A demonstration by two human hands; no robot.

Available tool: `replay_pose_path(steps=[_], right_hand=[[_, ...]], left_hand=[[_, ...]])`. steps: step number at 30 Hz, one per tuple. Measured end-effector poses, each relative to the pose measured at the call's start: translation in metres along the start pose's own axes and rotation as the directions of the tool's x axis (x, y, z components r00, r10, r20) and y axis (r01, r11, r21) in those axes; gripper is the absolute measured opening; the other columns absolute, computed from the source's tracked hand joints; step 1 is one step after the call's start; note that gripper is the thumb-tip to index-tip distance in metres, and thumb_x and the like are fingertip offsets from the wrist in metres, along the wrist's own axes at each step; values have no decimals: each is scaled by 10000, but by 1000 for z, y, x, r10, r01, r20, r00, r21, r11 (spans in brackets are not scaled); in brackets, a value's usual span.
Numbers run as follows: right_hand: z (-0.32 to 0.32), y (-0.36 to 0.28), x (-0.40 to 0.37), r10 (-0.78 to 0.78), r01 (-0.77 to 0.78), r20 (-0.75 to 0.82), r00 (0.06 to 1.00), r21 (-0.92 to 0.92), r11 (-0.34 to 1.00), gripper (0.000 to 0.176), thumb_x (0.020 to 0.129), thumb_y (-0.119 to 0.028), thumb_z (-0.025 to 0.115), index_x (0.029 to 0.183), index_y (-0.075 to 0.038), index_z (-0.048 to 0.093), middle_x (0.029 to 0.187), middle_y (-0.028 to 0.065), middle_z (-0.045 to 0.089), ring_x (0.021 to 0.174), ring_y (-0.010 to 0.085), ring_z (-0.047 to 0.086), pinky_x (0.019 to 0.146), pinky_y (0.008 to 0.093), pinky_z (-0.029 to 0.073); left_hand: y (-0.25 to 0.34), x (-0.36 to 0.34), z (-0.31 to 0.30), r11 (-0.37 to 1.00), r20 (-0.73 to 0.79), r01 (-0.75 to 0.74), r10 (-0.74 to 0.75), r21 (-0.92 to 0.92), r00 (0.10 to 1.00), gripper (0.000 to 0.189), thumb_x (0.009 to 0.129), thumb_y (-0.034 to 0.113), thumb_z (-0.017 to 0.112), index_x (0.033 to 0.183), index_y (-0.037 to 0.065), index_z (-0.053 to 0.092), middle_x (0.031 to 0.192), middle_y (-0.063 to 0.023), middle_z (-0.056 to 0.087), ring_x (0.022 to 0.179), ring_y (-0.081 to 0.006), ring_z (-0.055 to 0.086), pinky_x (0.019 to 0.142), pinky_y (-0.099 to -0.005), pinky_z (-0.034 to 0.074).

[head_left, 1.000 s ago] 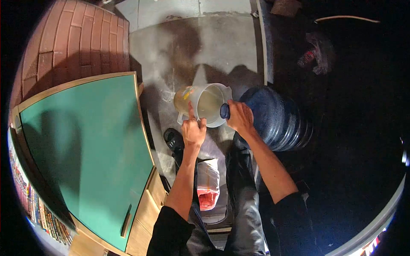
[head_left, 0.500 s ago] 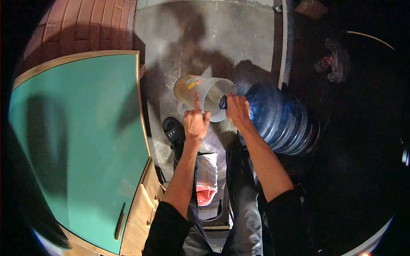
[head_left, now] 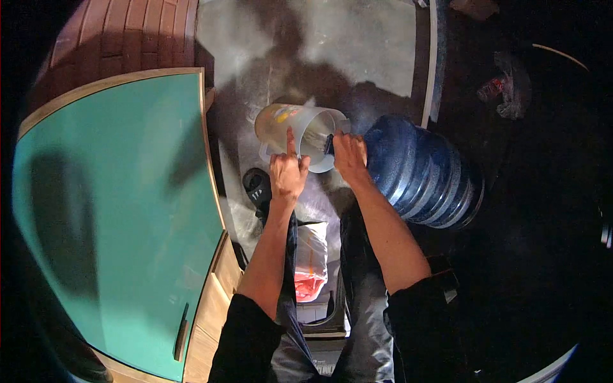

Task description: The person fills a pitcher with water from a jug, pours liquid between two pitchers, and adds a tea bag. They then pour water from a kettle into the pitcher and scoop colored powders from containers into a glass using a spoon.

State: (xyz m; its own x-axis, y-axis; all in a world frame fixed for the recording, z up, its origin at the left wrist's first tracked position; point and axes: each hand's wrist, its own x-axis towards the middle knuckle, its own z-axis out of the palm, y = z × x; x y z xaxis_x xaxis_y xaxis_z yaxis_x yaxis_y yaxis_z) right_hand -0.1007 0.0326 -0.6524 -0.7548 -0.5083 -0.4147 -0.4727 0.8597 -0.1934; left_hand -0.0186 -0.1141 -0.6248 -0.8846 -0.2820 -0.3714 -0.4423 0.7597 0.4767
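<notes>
A translucent plastic pitcher (head_left: 273,127) with an orange and yellow print lies tilted over the floor, its round mouth facing right. My left hand (head_left: 287,175) grips its near side, with the index finger stretched along the wall; the curled fingers are partly hidden. A large blue water jug (head_left: 424,172) leans on its side to the right, its neck at the pitcher's mouth. Around that neck my right hand (head_left: 350,156) is closed. Pale streaks that look like running water show inside the pitcher, by the jug's dark opening.
A green-topped table (head_left: 128,210) with wooden edges stands at left. Between my legs are a white and red plastic bag (head_left: 311,262) and a dark frame. A black shoe (head_left: 257,186) is near the pitcher. A crumpled clear bag (head_left: 511,92) lies on dark ground at right.
The jug's neck and my right hand have moved slightly left, further into the pitcher's mouth. Streaks of water in the pitcher are more visible. The view has shifted a little.
</notes>
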Motion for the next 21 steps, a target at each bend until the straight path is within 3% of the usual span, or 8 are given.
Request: replay_pose_path(steps=[4, 7, 11, 13, 16, 21], right_hand=[[5, -4, 6, 10, -11, 89, 996, 20, 1000, 304, 746, -17, 678, 1043, 4, 621, 871, 169, 704, 867, 304, 697, 815, 383, 508], [11, -11, 5, 39, -33, 150, 988, -42, 999, 303, 720, -2, 702, 1011, -5, 620, 875, 168, 704, 872, 296, 697, 807, 377, 507], [22, -14, 0, 14, -7, 99, 995, -69, 998, 318, 685, 6, 734, 980, -22, 617, 862, 169, 705, 875, 284, 699, 798, 377, 509], [23, -15, 2, 51, -43, 93, 994, -80, 996, 336, 669, -1, 752, 974, -30, 614, 866, 170, 706, 879, 273, 700, 795, 372, 508], [21, -13, 7, 56, -39, 167, 984, -105, 994, 350, 663, -8, 756, 982, -31, 612, 855, 163, 704, 870, 264, 700, 793, 368, 507], [21, -14, 7, 47, -32, 125, 991, -118, 992, 353, 667, -26, 760, 987, -37, 612, 857, 139, 705, 862, 256, 700, 788, 363, 506]], left_hand=[[-6, 2, 1, 997, 9, -41, 40, 58, 999, 814, 827, 178, 632, 1501, -50, 237, 659, -205, 637, 633, -398, 616, 776, -465, 500], [-18, 0, 4, 999, -6, -29, 30, 25, 1000, 815, 825, 158, 618, 1508, -44, 224, 668, -208, 639, 632, -375, 619, 802, -447, 485], [-25, -2, 6, 999, 60, -32, 33, -22, 998, 815, 820, 149, 613, 1512, -38, 224, 671, -215, 637, 631, -365, 613, 823, -437, 474], [-26, -5, 8, 996, -21, -77, 76, -55, 997, 836, 794, 130, 663, 1516, 4, 261, 703, -242, 622, 660, -408, 604, 746, -463, 502], [-27, -5, 12, 995, -38, -84, 82, -60, 996, 833, 800, 137, 661, 1510, -21, 253, 692, -236, 614, 638, -402, 604, 735, -460, 500], [-22, -8, 14, 996, -44, -71, 68, -55, 997, 840, 793, 125, 669, 1505, -34, 251, 686, -232, 611, 654, -402, 606, 733, -470, 491]])
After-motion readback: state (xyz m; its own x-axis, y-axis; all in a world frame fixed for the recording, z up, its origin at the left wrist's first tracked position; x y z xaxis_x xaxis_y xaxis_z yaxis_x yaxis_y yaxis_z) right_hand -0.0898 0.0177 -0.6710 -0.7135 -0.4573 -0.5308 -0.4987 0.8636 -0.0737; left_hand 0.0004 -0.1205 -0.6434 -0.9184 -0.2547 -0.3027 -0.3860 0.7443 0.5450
